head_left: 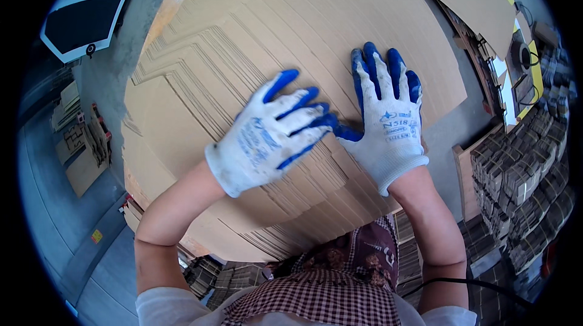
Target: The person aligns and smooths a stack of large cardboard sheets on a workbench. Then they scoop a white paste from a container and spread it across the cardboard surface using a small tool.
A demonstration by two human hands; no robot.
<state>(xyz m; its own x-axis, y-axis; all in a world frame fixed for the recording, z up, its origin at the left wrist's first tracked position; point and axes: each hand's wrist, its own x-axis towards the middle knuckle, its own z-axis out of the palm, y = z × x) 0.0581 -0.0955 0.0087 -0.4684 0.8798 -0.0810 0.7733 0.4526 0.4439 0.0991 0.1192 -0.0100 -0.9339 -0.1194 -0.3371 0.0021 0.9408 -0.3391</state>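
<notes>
A wide spread of overlapping flat cardboard sheets [291, 16] fills the middle, its staggered edges fanned out on the left and near side. My left hand [270, 129], in a white knit glove with blue-coated fingers, rests over the sheets with its fingers apart and pointing right. My right hand [388, 101], gloved the same way, lies palm down on the cardboard with its fingers stretched toward the far side. Its thumb reaches toward the left hand's fingertips; whether they touch, I cannot tell. Neither hand grips anything visible.
Bundled stacks of dark cardboard pieces [522, 168] stand at the right. Farther back on that side lies another large cardboard sheet [473, 4]. Flattened cardboard pieces [85, 156] lean at the left, below a white-framed dark panel [85, 22]. A black cable [473, 283] crosses my right arm.
</notes>
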